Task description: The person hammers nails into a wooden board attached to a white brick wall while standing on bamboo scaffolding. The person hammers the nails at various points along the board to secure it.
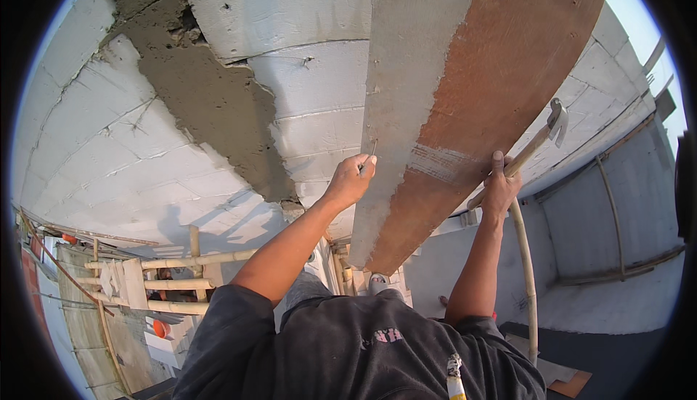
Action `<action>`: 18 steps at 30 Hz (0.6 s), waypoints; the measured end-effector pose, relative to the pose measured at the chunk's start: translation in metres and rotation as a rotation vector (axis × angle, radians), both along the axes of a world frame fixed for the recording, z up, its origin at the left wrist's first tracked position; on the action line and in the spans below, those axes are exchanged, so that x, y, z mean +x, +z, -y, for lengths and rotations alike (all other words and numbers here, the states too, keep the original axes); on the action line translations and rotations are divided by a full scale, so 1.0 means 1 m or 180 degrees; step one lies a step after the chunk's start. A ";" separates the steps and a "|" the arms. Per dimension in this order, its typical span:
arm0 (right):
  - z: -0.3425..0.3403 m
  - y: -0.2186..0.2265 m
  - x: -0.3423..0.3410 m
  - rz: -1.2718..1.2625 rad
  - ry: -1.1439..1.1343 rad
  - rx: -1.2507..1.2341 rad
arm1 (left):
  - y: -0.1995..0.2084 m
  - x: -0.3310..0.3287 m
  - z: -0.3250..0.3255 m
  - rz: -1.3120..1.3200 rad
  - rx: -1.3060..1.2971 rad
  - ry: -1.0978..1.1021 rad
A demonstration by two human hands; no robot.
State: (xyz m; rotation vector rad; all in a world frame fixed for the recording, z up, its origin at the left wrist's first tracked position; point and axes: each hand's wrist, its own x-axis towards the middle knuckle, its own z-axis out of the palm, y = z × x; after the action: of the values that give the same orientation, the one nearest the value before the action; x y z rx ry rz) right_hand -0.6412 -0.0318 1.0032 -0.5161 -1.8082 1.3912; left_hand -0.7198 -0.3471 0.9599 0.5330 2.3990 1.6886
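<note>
A long wooden board point(494, 59), reddish brown with a grey cement-smeared strip along its left side, stands upright against the wall in front of me. At its left edge my left hand point(350, 182) is closed in a pinch on a thin nail point(375, 146), whose upper part shows above the fingertips. My right hand point(501, 191) is wrapped round the wooden handle of a claw hammer point(557, 123) beside the board's right edge. The hammer's metal head points up and to the right, apart from the nail.
Wet grey mortar point(218, 102) fills a vertical band in the white block wall point(290, 8). Bamboo rails point(174, 284) stand low at left, near an orange round object point(161, 328). A bamboo pole point(524, 276) rises at right by a grey wall point(588, 218). My foot point(378, 282) is below.
</note>
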 end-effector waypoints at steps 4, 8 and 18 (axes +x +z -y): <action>0.011 -0.002 -0.006 -0.0092 -0.0031 0.0033 | -0.007 -0.012 -0.007 -0.0013 0.0035 0.0413; 0.016 -0.005 -0.005 0.0082 -0.0112 0.0097 | 0.030 -0.018 0.002 0.2558 0.1870 -0.0125; 0.007 -0.004 0.006 -0.0066 -0.0278 0.0133 | 0.037 0.005 0.005 0.2161 0.1601 -0.0002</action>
State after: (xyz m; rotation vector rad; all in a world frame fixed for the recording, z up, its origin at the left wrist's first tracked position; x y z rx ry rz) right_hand -0.6353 -0.0388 0.9994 -0.5504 -1.7734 1.2927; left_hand -0.7151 -0.3521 0.9970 -0.0100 1.5108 2.0484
